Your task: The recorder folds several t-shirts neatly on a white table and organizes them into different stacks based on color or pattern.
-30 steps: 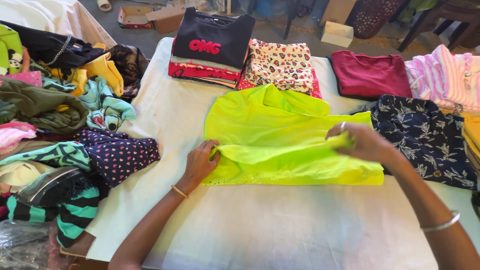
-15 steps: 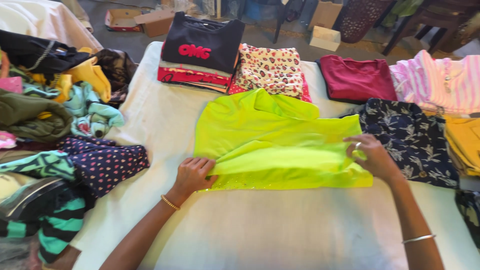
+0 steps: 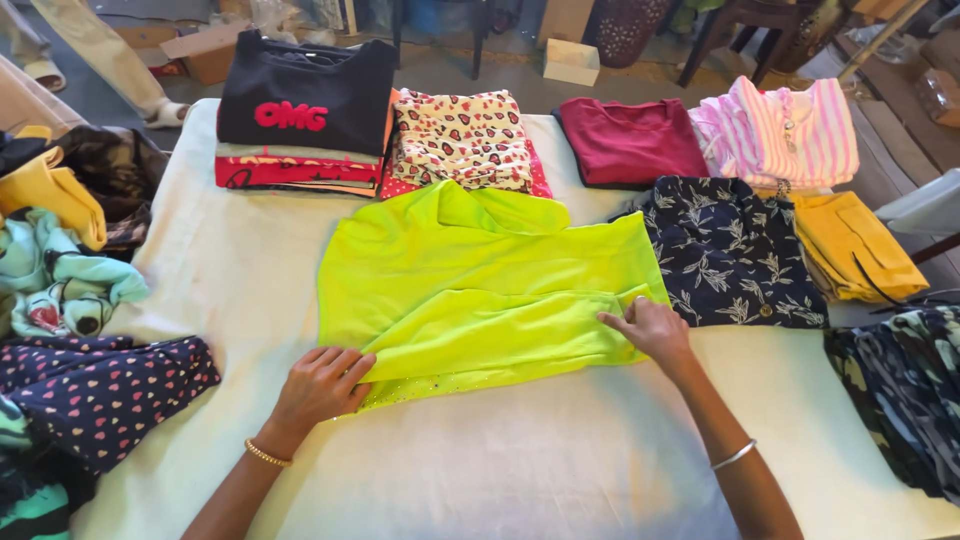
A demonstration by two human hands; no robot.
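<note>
Hands have moved in the last second. I see that the right hand (image 3: 652,330) was up near the top right corner of the bright yellow-green top (image 3: 480,290) before, and now it sits lower, on the right end of the folded-up bottom part. The left hand (image 3: 322,385) has slid down too, to the bottom left corner. The bottom strip now lies flatter and smoother than it did, so I think the fold is being pressed down and this top is partly folded, not done.

The left hand's fingers are curled over the edge of the cloth, with the tips tucked under it. The right hand lies flat with fingers close together, one finger pointing left along the fold. It holds nothing; it just presses.

The top lies in the middle of the white table cover (image 3: 500,470). Its neck end points away from me, and it touches the heart-print pile (image 3: 462,135). Tiny shiny dots run along its bottom edge. A dark flower shirt (image 3: 735,255) lies just beside it on the right. A black top with red letters (image 3: 305,95) sits on a pile at the back left.
</note>
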